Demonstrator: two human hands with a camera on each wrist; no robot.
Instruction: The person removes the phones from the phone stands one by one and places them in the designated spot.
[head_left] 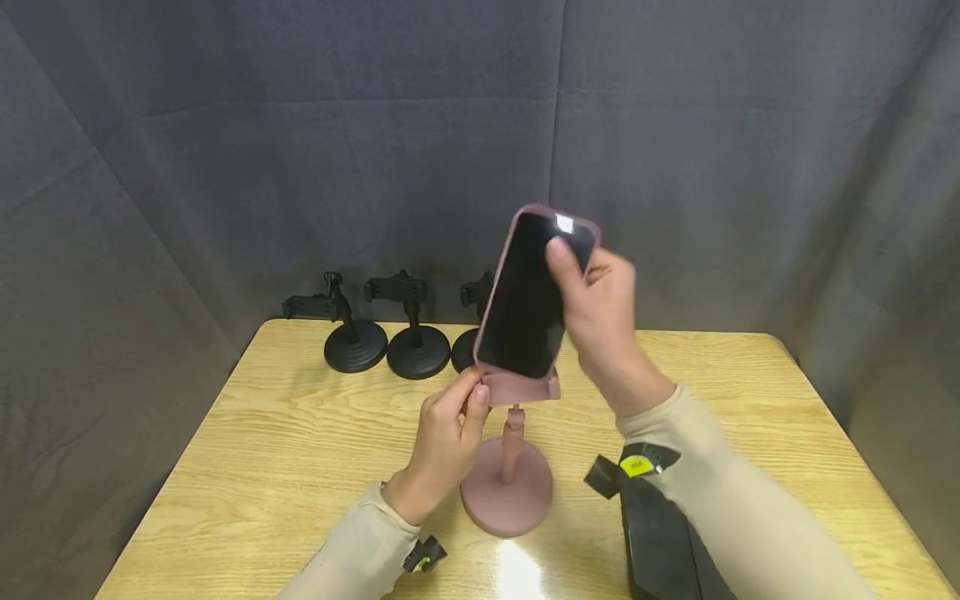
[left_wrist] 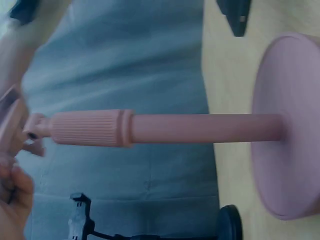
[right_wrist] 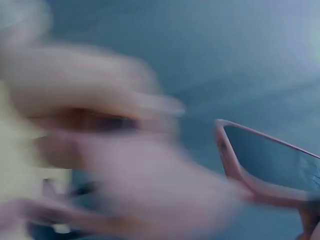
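Note:
A pink phone stand (head_left: 507,500) with a round base stands upright on the table. My left hand (head_left: 438,437) pinches the left end of its holder (head_left: 521,389) between thumb and fingers. In the left wrist view the stand's ribbed collar (left_wrist: 92,128) and post run sideways across the picture. Above the holder, my right hand (head_left: 606,325) grips a phone (head_left: 522,304) in a pink case, thumb over the dark screen and fingers behind it. The phone leans to the right, its lower edge right at the holder. In the right wrist view that hand is blurred.
Several black phone stands stand along the table's back edge, among them one at the left (head_left: 356,346) and one beside it (head_left: 417,352); another is partly behind the phone. A flat black object (head_left: 660,533) lies under my right forearm. Grey curtains (head_left: 450,167) surround the table (head_left: 300,475).

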